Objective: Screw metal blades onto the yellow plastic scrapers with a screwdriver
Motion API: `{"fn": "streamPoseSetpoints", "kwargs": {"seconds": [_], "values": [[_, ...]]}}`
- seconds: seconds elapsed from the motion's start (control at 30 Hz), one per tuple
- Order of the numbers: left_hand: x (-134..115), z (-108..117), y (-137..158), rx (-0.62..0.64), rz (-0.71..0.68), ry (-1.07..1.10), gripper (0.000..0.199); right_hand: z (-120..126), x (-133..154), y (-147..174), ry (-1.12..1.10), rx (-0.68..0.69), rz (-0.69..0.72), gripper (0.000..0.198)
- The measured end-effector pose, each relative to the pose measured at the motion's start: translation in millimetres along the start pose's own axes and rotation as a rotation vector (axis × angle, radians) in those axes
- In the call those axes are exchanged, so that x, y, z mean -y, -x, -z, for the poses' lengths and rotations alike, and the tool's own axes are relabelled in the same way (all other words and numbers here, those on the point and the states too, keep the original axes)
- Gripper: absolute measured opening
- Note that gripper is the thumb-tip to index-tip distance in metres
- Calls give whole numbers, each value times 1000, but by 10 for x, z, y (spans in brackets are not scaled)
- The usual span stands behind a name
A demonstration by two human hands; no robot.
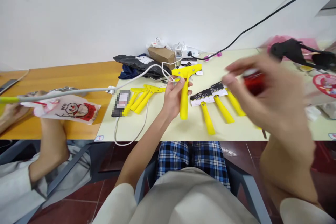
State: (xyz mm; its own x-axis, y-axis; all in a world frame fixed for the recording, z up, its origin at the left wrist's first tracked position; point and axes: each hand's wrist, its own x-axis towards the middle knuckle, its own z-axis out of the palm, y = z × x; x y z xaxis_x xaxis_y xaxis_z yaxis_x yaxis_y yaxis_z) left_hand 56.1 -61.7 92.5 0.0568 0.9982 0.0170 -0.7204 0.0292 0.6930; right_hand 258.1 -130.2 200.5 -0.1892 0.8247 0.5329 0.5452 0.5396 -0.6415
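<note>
My left hand (173,96) grips a yellow scraper (184,103), its T-shaped head up and its handle pointing down. My right hand (273,94), raised at the right and smeared by motion, is curled with thumb and forefinger close together. A red object (254,82) shows within its grasp; blur hides its kind. Between the hands, yellow scrapers (224,109) lie with black-and-white cards (202,97) over their heads. Left of my left hand are several more yellow scrapers (143,100) without cards.
A phone-like device (121,103) lies by a white cable (145,119). Behind are a black plastic bag (139,64), a cardboard box (161,55) and a power strip (183,54). A black cable (241,34) crosses the upper right. At left, another person's arm (54,136) is near a printed bag (76,108).
</note>
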Motion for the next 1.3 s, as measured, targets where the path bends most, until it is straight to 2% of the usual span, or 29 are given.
{"fn": "streamPoseSetpoints", "kwargs": {"seconds": [0.07,0.13,0.17,0.27,0.37,0.4,0.47,0.57,0.67,0.73,0.8,0.87,0.9,0.97,1.03,1.17,1.3], "values": [[-52,-77,104,50,-13,10,24,-198,-90,101,84,139,-149,38],[-65,-143,197,106,-9,2,24,-419,-193,200,33,342,-260,46],[-60,-164,239,126,-1,-13,26,-525,-238,251,-13,390,-270,47],[-41,-144,356,151,-6,-112,33,-771,-318,401,-129,403,-292,43],[-91,54,517,201,-65,-345,40,-876,-309,526,-314,349,-334,38],[-132,167,593,206,-111,-473,44,-886,-297,560,-380,326,-354,36],[-254,462,775,133,-242,-800,46,-890,-273,616,-487,270,-390,33],[-546,1046,1073,-108,-493,-1329,30,-893,-263,672,-593,203,-412,30],[-945,1702,1292,-373,-700,-1582,31,-913,-278,689,-671,187,-415,31],[-1216,2120,1353,-445,-689,-1749,36,-931,-294,683,-693,187,-414,34],[-1442,2481,1347,-440,-616,-1842,39,-950,-313,667,-701,193,-411,36],[-1592,2759,1287,-444,-532,-1906,42,-970,-337,645,-707,204,-409,34],[-1637,2860,1244,-401,-491,-1948,43,-980,-350,632,-707,212,-412,33],[-1673,2982,1151,-306,-410,-1980,46,-1000,-379,598,-716,221,-428,31],[-1658,3010,1075,-251,-389,-1968,48,-1018,-411,550,-761,229,-458,28],[-1590,2927,1041,-281,-456,-1913,47,-1031,-490,425,-913,247,-511,24],[-1570,2900,1085,-327,-522,-1890,42,-1019,-615,357,-958,282,-559,24]]}}
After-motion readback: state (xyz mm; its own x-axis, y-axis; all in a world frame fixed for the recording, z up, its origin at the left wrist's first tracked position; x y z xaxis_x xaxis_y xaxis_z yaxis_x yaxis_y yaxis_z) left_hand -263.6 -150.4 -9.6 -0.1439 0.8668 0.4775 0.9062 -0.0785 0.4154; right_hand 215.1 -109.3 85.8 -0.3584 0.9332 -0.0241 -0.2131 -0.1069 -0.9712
